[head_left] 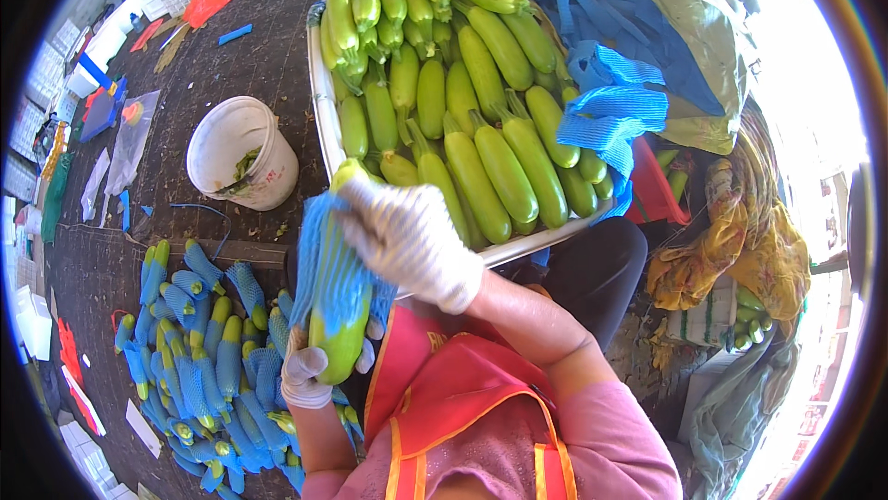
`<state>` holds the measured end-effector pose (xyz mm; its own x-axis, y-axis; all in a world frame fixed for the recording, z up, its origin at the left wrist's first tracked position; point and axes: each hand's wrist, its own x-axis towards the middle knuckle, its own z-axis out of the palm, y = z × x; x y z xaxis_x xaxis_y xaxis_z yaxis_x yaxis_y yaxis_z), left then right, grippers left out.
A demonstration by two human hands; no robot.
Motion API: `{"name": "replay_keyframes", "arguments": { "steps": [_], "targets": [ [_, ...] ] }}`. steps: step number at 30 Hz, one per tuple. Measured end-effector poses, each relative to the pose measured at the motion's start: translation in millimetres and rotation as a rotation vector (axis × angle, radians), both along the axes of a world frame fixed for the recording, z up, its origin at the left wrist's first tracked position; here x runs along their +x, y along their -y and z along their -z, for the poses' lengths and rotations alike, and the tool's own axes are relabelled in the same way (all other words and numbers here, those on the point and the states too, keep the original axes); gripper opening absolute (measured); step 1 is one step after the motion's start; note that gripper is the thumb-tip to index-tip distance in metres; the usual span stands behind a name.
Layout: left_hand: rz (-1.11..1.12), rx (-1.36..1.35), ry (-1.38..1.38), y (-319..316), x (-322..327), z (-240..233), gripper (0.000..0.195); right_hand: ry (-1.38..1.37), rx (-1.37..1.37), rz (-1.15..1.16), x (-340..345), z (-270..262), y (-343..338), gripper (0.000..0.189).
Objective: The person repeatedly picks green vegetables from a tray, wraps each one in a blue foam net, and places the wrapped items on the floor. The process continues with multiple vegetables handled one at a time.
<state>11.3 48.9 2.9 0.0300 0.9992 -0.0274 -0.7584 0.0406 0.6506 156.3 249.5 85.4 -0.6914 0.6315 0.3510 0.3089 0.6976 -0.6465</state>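
Observation:
A green zucchini [340, 344] stands tilted in front of me, with a blue foam net sleeve [333, 271] bunched around its middle. My left hand [310, 368], in a white glove, holds the zucchini at its lower, rounded end. Over the stem end, my right hand [416, 243] in a striped knit glove grips the sleeve; its fingertips are slightly blurred. Beyond my hands, many bare zucchinis [485, 188] fill a white crate [321, 94]. Several blue net sleeves [614, 111] hang over the crate's right edge. Zucchinis in blue nets [229, 361] lie heaped on the ground at left.
A white bucket [277, 160] with green scraps stands left of the crate. At the upper right lies an open sack [701, 35] of blue net sleeves. A red container [655, 184] and a patterned yellow cloth [763, 250] are at right. My bent knee [610, 271] is beside the crate.

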Motion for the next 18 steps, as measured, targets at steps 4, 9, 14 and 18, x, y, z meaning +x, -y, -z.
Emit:
{"name": "replay_keyframes", "arguments": {
  "steps": [4, 9, 14, 18],
  "targets": [
    [-0.415, -0.198, 0.290, 17.0, -9.3, -19.1, 0.066, -0.021, 0.120, 0.176, 41.5, -4.5, -41.8, 0.037],
    [-1.399, -0.309, 0.085, 87.3, -117.8, 38.2, 0.056, 0.348, 0.606, 0.915, 171.9, -6.0, -82.7, 0.059],
    [-1.128, -0.033, -0.190, 44.1, -102.6, 48.5, 0.051, 0.089, 0.252, 0.819, 206.0, 46.8, -126.2, 0.014],
    [-0.409, -0.036, -0.046, -77.0, 23.6, -31.1, 0.067, -0.514, -0.793, 0.205, 104.8, 54.5, -71.7, 0.026]
  ]
}}
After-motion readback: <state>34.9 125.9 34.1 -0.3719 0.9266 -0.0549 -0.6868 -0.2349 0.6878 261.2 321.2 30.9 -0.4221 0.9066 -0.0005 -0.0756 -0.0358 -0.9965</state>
